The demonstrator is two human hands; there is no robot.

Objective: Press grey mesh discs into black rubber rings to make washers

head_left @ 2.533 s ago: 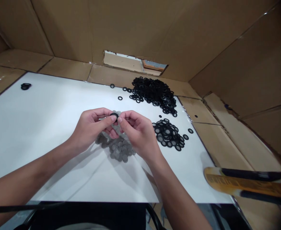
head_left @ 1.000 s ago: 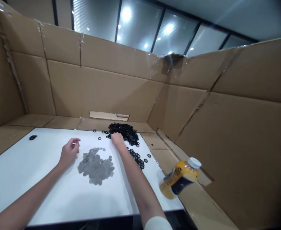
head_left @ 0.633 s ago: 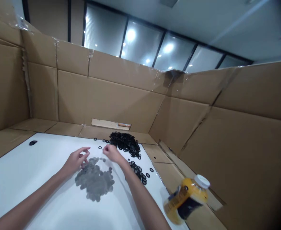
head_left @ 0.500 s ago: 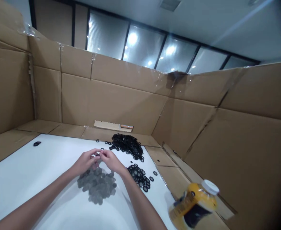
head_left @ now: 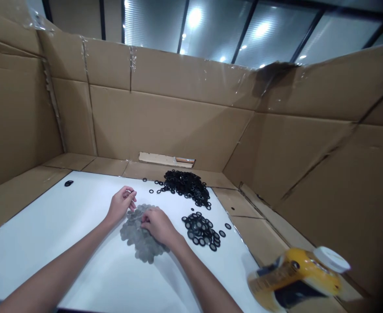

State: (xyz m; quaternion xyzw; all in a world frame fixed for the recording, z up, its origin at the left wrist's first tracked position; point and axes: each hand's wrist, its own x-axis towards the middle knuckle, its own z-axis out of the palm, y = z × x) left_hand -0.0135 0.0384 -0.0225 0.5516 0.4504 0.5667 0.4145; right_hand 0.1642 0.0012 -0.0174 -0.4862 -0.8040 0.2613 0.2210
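My right hand lies on the near-right part of a loose pile of grey mesh discs, its fingers curled down among them. My left hand hovers at the pile's upper left edge, with fingers curled and pinched together. Whether either hand holds a small piece is hidden by the fingers. Beyond them is a large heap of black rubber rings. To the right of my right hand lies a smaller group of black rings with mesh centres.
Everything lies on a white board edged by cardboard flooring and tall cardboard walls. A small black object sits at the board's far left. A yellow bottle with a white cap appears blurred at lower right.
My hands have parted: the left has moved left and the right has dropped onto the grey discs. The scene has shifted in view, and the bottle looks larger at lower right.
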